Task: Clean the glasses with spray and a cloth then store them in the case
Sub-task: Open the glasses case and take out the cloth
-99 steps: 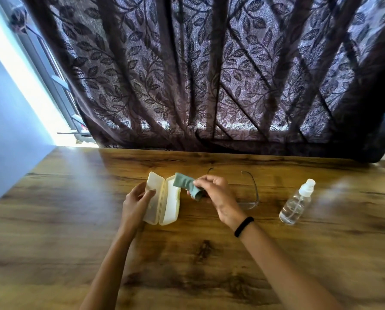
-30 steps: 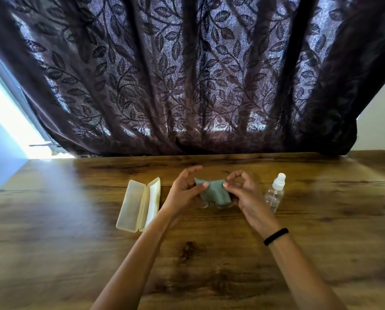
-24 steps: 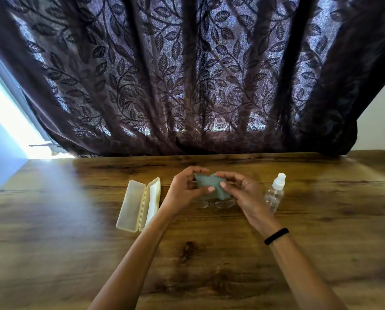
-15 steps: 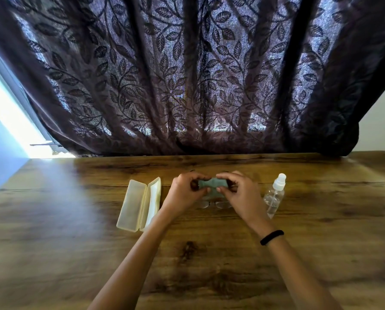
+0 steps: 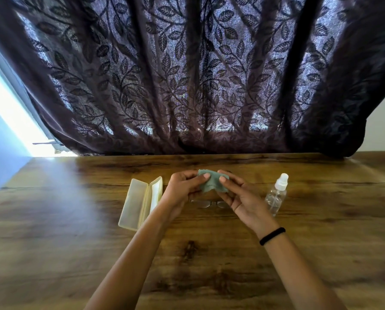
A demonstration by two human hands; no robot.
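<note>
A small grey-green cloth (image 5: 212, 182) is held between both hands above the wooden table (image 5: 75, 231). My left hand (image 5: 182, 190) pinches its left edge and my right hand (image 5: 240, 195) pinches its right edge, so the cloth hangs partly spread. The thin-framed glasses (image 5: 209, 203) lie on the table just under the hands, mostly hidden by them. A cream glasses case (image 5: 140, 203) lies open to the left. A clear spray bottle (image 5: 276, 194) with a white cap stands to the right.
A dark leaf-patterned curtain (image 5: 198, 74) hangs along the table's far edge. A bright window gap (image 5: 10, 117) shows at the far left. A black band (image 5: 272, 236) circles my right wrist.
The cloth came out of the case in my right hand, then both hands took it. It was bunched between the fingers half a second ago and is now pulled partly open.
</note>
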